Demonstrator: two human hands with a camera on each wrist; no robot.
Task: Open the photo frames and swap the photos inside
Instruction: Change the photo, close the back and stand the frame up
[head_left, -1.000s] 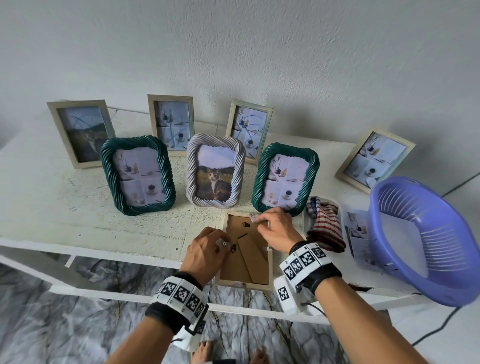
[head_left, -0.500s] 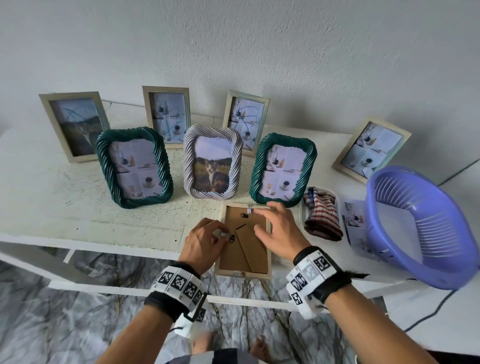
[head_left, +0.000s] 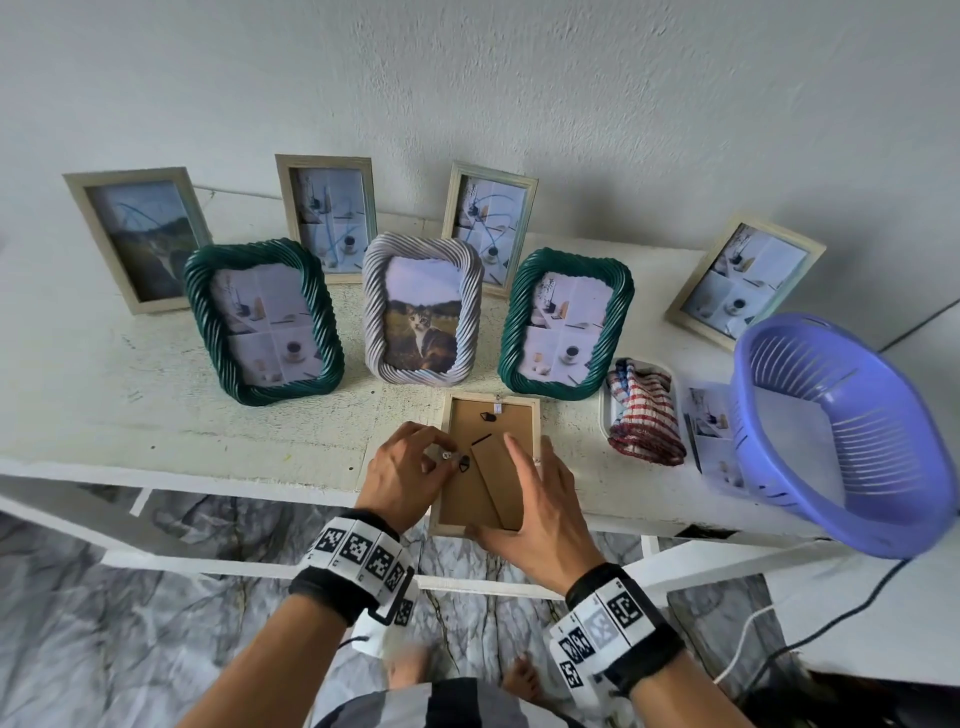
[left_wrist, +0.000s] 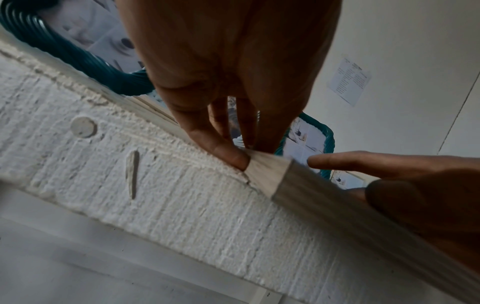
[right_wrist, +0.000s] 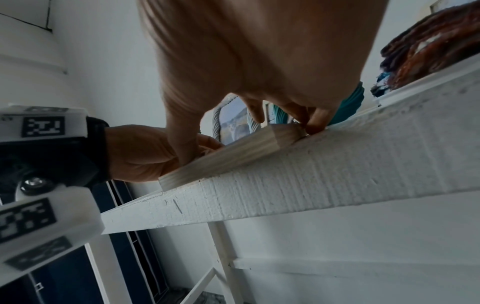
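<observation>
A pale wooden photo frame (head_left: 457, 499) lies face down at the table's front edge, its brown backing board and folded stand (head_left: 498, 478) facing up. My left hand (head_left: 441, 457) is at the frame's left edge with fingers curled, pinching it by a small black turn clip (head_left: 464, 464). In the left wrist view the thumb (left_wrist: 233, 160) presses the frame's corner (left_wrist: 270, 174). My right hand (head_left: 506, 486) lies over the frame's right side, index finger stretched along the stand and thumb on the near edge. The right wrist view shows its fingers (right_wrist: 314, 125) at the frame's right corner (right_wrist: 283, 131).
Behind stand two green twisted frames (head_left: 262, 322) (head_left: 566, 322) and a white twisted frame with a cat photo (head_left: 422, 312), with several wooden frames by the wall. A striped cloth (head_left: 644, 415), a loose photo (head_left: 714, 436) and a purple basket (head_left: 852, 431) lie to the right.
My right hand has slid from the frame's far edge back toward me, onto the stand and near edge. My left hand has stayed at the left edge.
</observation>
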